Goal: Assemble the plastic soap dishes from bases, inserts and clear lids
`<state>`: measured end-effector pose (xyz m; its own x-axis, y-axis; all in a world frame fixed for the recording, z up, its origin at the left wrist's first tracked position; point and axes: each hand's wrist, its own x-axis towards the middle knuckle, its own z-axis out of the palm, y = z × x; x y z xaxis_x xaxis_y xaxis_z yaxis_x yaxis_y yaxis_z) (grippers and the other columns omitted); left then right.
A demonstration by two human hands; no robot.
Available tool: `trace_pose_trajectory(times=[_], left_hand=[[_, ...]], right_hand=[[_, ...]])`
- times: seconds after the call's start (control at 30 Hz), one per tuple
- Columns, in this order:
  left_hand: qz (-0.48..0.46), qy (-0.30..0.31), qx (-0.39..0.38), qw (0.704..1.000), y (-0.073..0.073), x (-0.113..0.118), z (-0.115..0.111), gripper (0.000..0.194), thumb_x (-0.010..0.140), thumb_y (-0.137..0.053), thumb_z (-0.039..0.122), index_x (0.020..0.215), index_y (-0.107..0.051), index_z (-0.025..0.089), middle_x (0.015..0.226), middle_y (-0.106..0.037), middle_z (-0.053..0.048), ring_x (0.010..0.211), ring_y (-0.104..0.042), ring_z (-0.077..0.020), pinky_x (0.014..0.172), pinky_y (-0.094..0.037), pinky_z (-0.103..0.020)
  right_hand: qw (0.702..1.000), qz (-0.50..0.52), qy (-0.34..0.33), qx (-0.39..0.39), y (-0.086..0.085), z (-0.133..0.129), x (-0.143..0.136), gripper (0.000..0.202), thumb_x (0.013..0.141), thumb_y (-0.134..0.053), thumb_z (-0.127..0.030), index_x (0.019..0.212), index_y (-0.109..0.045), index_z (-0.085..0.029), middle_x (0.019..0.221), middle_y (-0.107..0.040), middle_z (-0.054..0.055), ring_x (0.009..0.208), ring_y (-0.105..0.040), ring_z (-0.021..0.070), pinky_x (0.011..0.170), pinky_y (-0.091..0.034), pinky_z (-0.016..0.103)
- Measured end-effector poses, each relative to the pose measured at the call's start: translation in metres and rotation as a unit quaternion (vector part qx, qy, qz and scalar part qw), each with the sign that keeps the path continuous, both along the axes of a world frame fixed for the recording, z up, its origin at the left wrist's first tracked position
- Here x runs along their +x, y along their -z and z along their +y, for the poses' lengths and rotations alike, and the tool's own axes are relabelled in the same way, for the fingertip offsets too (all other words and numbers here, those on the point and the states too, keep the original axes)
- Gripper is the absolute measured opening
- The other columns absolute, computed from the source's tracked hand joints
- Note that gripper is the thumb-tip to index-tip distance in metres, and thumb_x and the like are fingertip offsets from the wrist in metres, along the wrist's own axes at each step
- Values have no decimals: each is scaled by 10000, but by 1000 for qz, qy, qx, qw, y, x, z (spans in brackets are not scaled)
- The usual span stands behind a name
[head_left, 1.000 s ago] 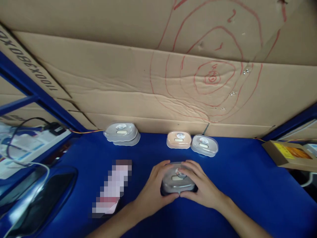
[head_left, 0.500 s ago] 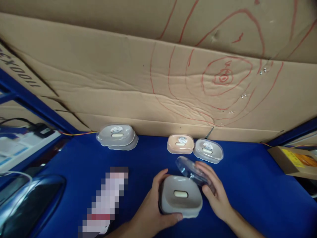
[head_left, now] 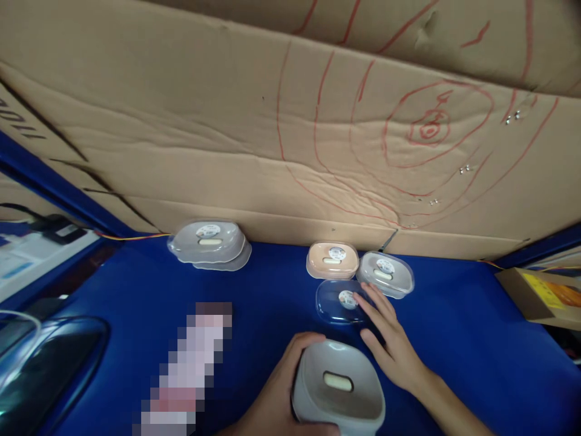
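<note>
My left hand [head_left: 284, 387] is wrapped round the left side of a grey oval dish [head_left: 345, 369], which has a cream bar in its middle. A clear lid [head_left: 333, 301] with a round label lies on the blue surface just beyond the dish. Over the lid's right end is my right hand [head_left: 393, 345], fingers spread, fingertips at the label and edge. Behind the lid sit a peach dish [head_left: 333, 260] and another grey dish [head_left: 385, 275], both under clear covers.
Stacked covered dishes [head_left: 211, 244] stand at the back left. A pixelated item [head_left: 195, 363] lies left of my left hand. A cardboard wall [head_left: 204, 121] rises behind the blue table [head_left: 267, 303]. An open carton [head_left: 535, 297] is at the right, a dark glossy object [head_left: 59, 363] at the left.
The clear lid, tilted in my right hand before, now lies flat behind the dish, and my right hand's fingers have opened. The grey dish in my left hand is lower and nearer.
</note>
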<state>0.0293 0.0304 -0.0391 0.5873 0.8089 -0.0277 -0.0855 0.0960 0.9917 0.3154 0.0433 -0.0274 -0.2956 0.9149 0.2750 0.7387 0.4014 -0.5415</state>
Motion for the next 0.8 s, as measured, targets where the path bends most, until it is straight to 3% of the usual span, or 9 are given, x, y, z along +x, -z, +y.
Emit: trace_pose_trajectory(times=[0.1,0.2,0.33,0.53,0.6,0.7,0.8], left_hand=[[-40,-22,-68,997,-16,1,0,943,771,-913,509,1516,-362,338,1334,-660,-114,1180,-695,-324,1018,-560,-496],[-55,-28,-89,994,-20,-1,2,959,784,-918,480,1530,-324,376,1387,-639,-104,1204,-690,-314,1041,-553,-502],[-36,-52,-84,994,-19,-2,3,1002,757,-936,508,1535,-316,391,1401,-630,-101,1220,-682,-322,1066,-544,-517],[-67,-53,-49,995,-23,-3,4,1095,704,-965,521,1579,-322,384,1498,-588,-132,1248,-689,-358,1026,-583,-484],[-52,-101,-13,993,-28,-8,10,1018,730,-940,528,1565,-385,351,1477,-602,-133,1234,-691,-351,1010,-594,-459],[-32,-254,47,966,-35,-18,27,725,833,-827,572,1433,-541,284,1367,-655,-122,1235,-665,-330,1003,-587,-422],[-61,-371,18,926,-43,-23,42,502,898,-746,556,1287,-606,271,1302,-657,-85,1157,-661,-270,903,-593,-341]], right_hand=[[990,52,-112,-73,-15,-17,0,766,1054,-396,-719,1687,-311,-296,1743,-347,116,1602,-356,338,1260,-403,554],[977,25,-172,-122,-20,-30,-9,868,983,-564,-737,1686,-317,-291,1737,-355,135,1580,-398,346,1236,-443,520],[979,49,-173,-96,-15,-34,-22,739,1014,-625,-588,1647,-399,-282,1704,-415,148,1559,-438,341,1226,-452,529],[978,161,-99,-92,-24,-24,-18,578,1087,-435,-603,1570,-516,-296,1549,-617,127,1436,-596,320,1162,-526,463],[978,184,-67,-68,-30,-19,-10,594,1090,-372,-639,1554,-524,-300,1511,-648,120,1399,-625,323,1136,-542,443],[987,146,-66,-13,-36,-13,3,593,1069,-422,-658,1521,-536,-292,1541,-601,131,1420,-593,346,1142,-520,461],[994,54,-88,40,-35,-11,8,571,1020,-551,-606,1479,-548,-265,1540,-567,157,1396,-588,371,1121,-506,494]])
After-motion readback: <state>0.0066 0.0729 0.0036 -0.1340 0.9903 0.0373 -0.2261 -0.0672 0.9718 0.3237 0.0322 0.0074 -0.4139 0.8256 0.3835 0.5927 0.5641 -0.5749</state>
